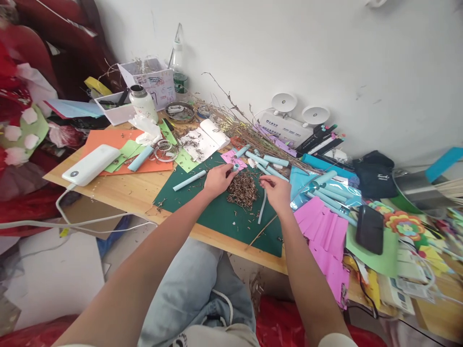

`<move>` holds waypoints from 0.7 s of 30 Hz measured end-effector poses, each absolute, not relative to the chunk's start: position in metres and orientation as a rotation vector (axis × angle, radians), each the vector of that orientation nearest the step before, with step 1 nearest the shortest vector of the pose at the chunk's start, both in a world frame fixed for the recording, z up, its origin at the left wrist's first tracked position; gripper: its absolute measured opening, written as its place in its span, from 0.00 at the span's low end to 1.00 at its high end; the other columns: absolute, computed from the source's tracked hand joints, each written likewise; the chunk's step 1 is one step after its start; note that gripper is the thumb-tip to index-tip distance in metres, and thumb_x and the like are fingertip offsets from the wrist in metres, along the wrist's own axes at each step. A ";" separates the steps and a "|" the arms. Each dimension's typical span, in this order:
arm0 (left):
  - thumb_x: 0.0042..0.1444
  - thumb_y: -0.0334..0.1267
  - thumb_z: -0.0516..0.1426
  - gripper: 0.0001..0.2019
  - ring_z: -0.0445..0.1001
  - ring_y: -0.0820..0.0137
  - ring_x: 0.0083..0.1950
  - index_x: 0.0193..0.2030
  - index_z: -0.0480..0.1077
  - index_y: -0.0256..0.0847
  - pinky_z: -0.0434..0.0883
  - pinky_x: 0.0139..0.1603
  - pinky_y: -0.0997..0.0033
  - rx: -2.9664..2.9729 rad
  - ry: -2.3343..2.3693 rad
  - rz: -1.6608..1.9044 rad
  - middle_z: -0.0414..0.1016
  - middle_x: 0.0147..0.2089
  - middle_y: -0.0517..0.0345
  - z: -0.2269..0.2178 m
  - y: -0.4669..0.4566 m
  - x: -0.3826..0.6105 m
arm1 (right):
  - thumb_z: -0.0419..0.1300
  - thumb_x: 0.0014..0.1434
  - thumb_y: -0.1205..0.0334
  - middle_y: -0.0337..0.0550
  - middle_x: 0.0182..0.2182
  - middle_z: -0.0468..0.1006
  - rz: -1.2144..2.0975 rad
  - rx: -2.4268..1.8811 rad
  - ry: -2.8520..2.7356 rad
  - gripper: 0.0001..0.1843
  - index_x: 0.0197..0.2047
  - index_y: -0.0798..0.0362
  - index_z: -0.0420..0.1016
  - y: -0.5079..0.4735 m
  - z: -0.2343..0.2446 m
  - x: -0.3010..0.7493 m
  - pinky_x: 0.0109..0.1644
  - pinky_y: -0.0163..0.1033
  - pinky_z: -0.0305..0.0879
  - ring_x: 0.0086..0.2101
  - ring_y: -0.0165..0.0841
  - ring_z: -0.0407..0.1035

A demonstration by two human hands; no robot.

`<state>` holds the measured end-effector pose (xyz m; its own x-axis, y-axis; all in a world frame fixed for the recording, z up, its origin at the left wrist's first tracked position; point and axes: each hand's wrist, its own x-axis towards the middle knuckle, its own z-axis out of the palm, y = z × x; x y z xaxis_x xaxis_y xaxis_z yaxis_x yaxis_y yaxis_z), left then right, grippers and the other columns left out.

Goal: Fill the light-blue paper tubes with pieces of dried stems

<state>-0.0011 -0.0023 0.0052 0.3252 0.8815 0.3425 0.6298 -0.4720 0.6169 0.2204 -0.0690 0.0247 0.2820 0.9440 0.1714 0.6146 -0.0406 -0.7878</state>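
Observation:
My left hand (219, 179) is closed round a light blue paper tube (236, 167), whose open end shows past the fingertips. Brown dried plant bits lie in a heap (243, 191) on a dark green cutting mat (217, 214), between my hands. Just right of the heap, the fingers of my right hand (277, 189) are pinched together; whatever is between them is too small to make out. A thin pale strip (262, 208) rests on the mat below that hand. Another blue tube (189, 180) lies left of my left hand.
More blue tubes (327, 193) are grouped at the right, near pink folded paper (321, 226) and a black phone (369, 229). Long dry twigs (249, 135) lie along the back. At left are a white power bank (91, 165) and an uncapped white bottle (143, 103).

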 end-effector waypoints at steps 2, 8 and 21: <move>0.65 0.45 0.55 0.11 0.72 0.67 0.35 0.36 0.71 0.42 0.60 0.34 0.71 2.228 1.343 0.937 0.76 0.33 0.57 0.004 -0.002 -0.001 | 0.58 0.53 0.60 0.44 0.29 0.82 0.580 -1.713 -1.344 0.14 0.39 0.55 0.82 -0.069 0.024 0.217 0.39 0.43 0.72 0.30 0.38 0.76; 0.65 0.46 0.55 0.12 0.72 0.67 0.35 0.34 0.70 0.42 0.59 0.33 0.71 2.242 1.344 0.950 0.75 0.33 0.57 0.002 -0.001 -0.001 | 0.62 0.52 0.56 0.44 0.29 0.81 0.537 -1.668 -1.370 0.11 0.34 0.54 0.80 -0.068 0.029 0.210 0.37 0.43 0.70 0.29 0.37 0.74; 0.64 0.45 0.55 0.10 0.72 0.67 0.35 0.35 0.70 0.42 0.60 0.34 0.70 2.233 1.328 0.950 0.75 0.33 0.57 0.004 -0.001 -0.001 | 0.61 0.56 0.57 0.41 0.27 0.79 0.579 -1.416 -1.296 0.07 0.31 0.52 0.73 -0.052 0.058 0.163 0.32 0.39 0.68 0.26 0.33 0.71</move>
<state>-0.0007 -0.0007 0.0039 0.3274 0.8741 0.3589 0.6225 -0.4852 0.6140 0.1629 -0.0519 0.0577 0.2882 0.9105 0.2965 0.3863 0.1727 -0.9060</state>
